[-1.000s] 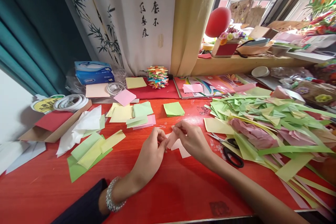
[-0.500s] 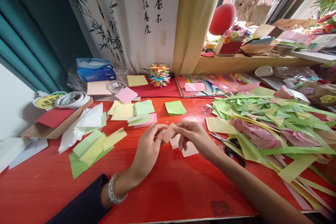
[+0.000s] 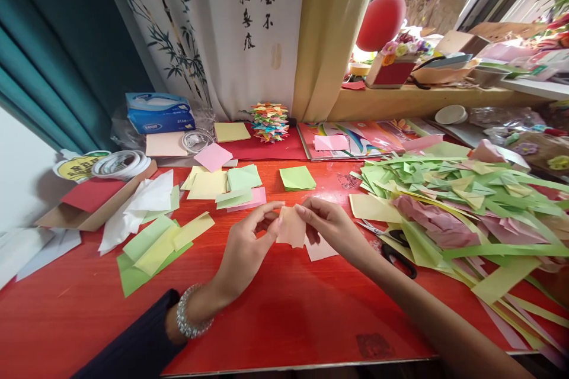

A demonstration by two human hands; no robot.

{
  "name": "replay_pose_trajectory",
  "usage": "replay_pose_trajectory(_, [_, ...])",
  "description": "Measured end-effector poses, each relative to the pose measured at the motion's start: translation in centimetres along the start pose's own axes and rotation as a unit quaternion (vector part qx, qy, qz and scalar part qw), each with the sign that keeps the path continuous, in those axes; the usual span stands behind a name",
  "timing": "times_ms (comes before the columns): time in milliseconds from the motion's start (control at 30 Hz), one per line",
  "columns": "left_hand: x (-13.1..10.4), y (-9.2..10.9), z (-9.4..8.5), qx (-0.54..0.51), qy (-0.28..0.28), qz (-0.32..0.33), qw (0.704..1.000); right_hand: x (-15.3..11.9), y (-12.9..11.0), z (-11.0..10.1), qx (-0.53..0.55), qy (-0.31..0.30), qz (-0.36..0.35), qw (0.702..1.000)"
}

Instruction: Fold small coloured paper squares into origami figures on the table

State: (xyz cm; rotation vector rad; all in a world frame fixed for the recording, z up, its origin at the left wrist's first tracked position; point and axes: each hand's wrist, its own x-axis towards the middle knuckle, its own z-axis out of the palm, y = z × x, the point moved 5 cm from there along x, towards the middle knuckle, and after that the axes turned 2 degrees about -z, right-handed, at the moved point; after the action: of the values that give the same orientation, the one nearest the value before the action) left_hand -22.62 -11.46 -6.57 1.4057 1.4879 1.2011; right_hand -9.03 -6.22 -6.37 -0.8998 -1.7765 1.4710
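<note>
Red table (image 3: 267,320), scraps (image 3: 440,180) and scissors (image 3: 386,235) at right; both hands (image 3: 242,251) (image 3: 335,228) pinch peach paper (image 3: 292,228).

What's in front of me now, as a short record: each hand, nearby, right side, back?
left hand: pinches peach paper at its left
right hand: pinches its upper right
nearby: pale sheet flat on red table; green stack beyond hands
right side: scissors, scraps
back: tissue box, multicoloured ornament
</note>
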Motion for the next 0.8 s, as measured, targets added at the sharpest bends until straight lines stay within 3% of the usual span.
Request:
replay_pose_trajectory(267, [-0.38,1.02,0.57,0.033,-0.045,0.025,0.998,-0.39,0.24,-0.05,0.025,0.041,0.012,0.999])
replay_pose_trajectory(400, [-0.56,0.93,0.32,0.059,-0.014,0.034,0.998,-0.63,-0.07,-0.10,0.013,0.058,0.006,0.998])
replay_pose_trajectory(600, [-0.52,0.27,0.04,0.000,-0.003,-0.010,1.000,-0.61,-0.20,-0.07,0.077,0.043,0.028,0.996])
replay_pose_trajectory(800, [-0.58,0.70,-0.20,0.016,0.003,0.041,0.999,-0.73,-0.27,0.03,0.137,0.029,0.047,0.989])
